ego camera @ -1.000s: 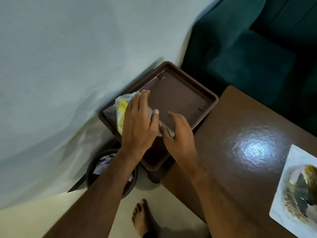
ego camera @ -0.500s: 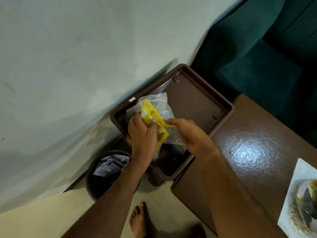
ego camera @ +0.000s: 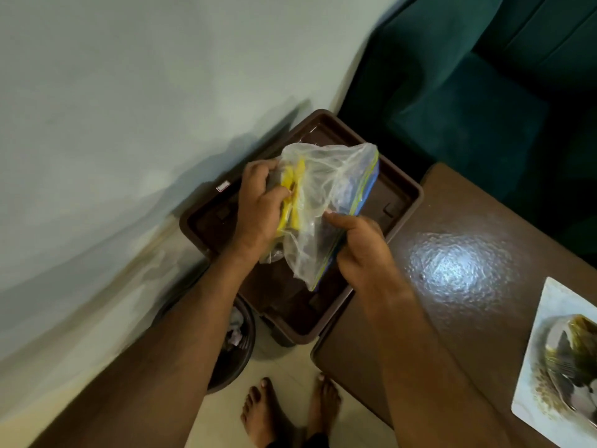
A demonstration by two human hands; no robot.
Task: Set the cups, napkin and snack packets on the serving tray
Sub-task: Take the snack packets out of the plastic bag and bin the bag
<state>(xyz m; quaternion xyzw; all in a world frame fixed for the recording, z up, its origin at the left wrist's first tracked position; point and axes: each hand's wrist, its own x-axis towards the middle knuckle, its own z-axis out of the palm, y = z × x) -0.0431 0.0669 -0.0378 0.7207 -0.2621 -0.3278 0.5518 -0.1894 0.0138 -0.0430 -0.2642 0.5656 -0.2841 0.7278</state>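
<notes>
While lifted: clear zip plastic bag (ego camera: 326, 202) of yellow snack packets (ego camera: 290, 202) now raised off brown plastic serving tray (ego camera: 400, 202).
Left hand (ego camera: 258, 215): fingers closed on packets.
Right hand (ego camera: 361, 244): pinching bag's zip edge.
Meaning: unbagging next.

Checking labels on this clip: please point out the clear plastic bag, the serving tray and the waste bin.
clear plastic bag (ego camera: 326, 202), head view, crumpled middle.
serving tray (ego camera: 400, 202), head view, right inner wall.
waste bin (ego camera: 239, 347), head view, rim beside the left forearm.
</notes>
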